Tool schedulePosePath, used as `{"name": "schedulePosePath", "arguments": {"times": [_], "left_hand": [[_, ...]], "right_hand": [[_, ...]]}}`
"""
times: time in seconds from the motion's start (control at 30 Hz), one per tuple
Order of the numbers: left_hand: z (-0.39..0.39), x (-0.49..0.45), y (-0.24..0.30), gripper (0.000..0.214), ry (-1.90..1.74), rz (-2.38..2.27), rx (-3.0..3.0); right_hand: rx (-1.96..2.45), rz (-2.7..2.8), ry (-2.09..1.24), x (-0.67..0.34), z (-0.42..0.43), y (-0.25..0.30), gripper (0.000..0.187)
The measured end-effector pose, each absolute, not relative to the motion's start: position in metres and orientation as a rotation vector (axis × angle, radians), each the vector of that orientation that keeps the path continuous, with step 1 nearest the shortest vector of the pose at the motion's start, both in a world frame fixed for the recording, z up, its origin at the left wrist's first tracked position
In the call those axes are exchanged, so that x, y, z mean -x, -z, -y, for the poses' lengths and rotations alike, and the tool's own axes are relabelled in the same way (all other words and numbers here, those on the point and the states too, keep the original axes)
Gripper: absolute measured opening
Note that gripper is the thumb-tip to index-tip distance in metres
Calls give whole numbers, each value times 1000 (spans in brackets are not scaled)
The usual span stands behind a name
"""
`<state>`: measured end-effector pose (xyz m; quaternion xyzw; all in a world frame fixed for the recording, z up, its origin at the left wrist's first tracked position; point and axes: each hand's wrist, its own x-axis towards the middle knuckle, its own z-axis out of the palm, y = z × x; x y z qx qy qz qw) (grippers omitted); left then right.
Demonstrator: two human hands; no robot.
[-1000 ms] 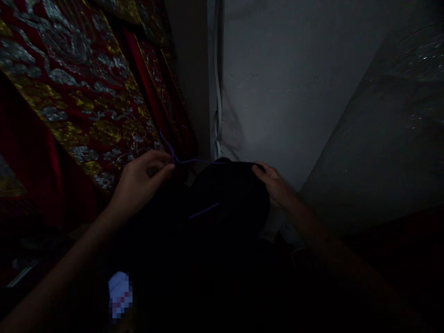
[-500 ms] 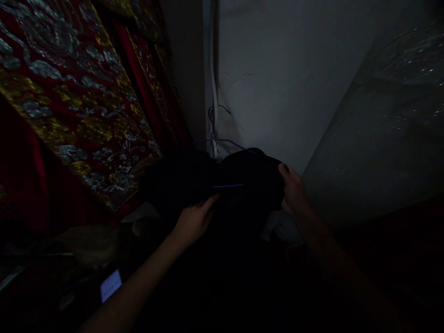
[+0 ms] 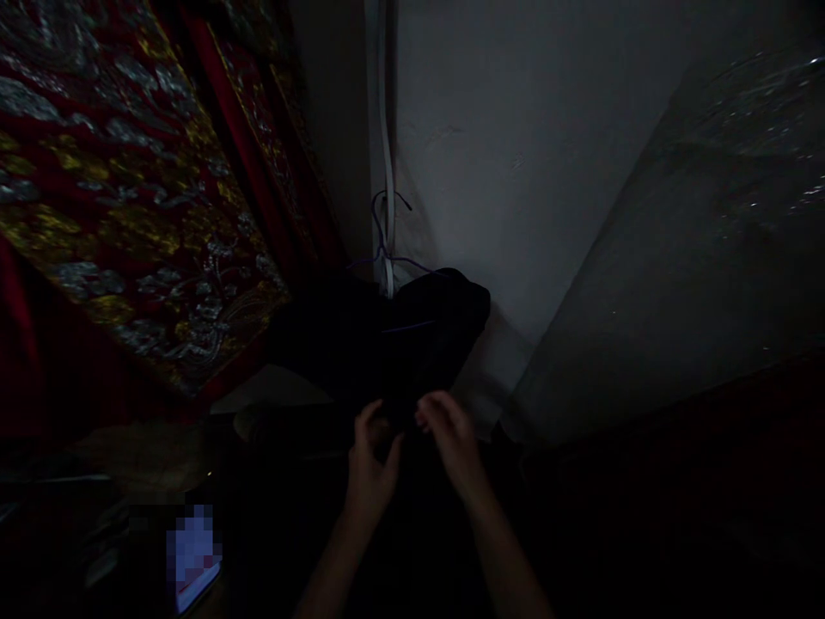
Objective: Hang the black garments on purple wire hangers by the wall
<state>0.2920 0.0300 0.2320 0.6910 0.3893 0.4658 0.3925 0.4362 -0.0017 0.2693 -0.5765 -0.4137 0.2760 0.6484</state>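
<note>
A dark garment (image 3: 444,318) hangs on a thin purple wire hanger (image 3: 381,236) against the wall, its lower part lost in blackness. Low in front of it is my left hand (image 3: 374,460), thumb and fingers curved apart, with no object visible between them. My right hand (image 3: 451,430) is just to the right with its fingers curled in; whatever they hold, if anything, is too dark to make out. Whether either hand touches the cloth cannot be seen.
Red cloth with gold and silver embroidery (image 3: 148,215) hangs at left. A pale cable (image 3: 387,129) runs down the wall (image 3: 516,155) behind the hanger. Shiny clear plastic sheeting (image 3: 741,198) covers the right side. A lit phone (image 3: 193,559) lies at lower left.
My right hand has let go of the garment's right shoulder and moved down and left. My left hand has come lower, away from the garment's front. Both hands are now close together.
</note>
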Motion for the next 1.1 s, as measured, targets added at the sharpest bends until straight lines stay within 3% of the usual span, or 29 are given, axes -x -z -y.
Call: {"name": "schedulePosePath", "arguments": {"times": [0.07,0.27,0.67,0.8,1.0,1.1], "left_hand": [[-24,-294,-221,65,-1221,-1010,-1610],[-25,-282,-207,25,-1233,-1077,-1615],[-13,-286,-222,16,-1228,-1089,-1718],[-15,-292,-222,14,-1221,-1061,-1758],[-18,-312,-200,14,-1280,-975,-1838],[-28,-315,-199,15,-1206,-877,-1925]], "right_hand": [[1331,988,-726,-409,7,-247,31],[1423,1094,-793,-405,-1,-238,22],[1337,1152,-1111,-414,13,-260,37],[1261,1006,-1068,-419,-10,-298,38],[1048,906,-821,-434,-72,-407,31],[1010,952,-781,-429,-78,-427,31]]}}
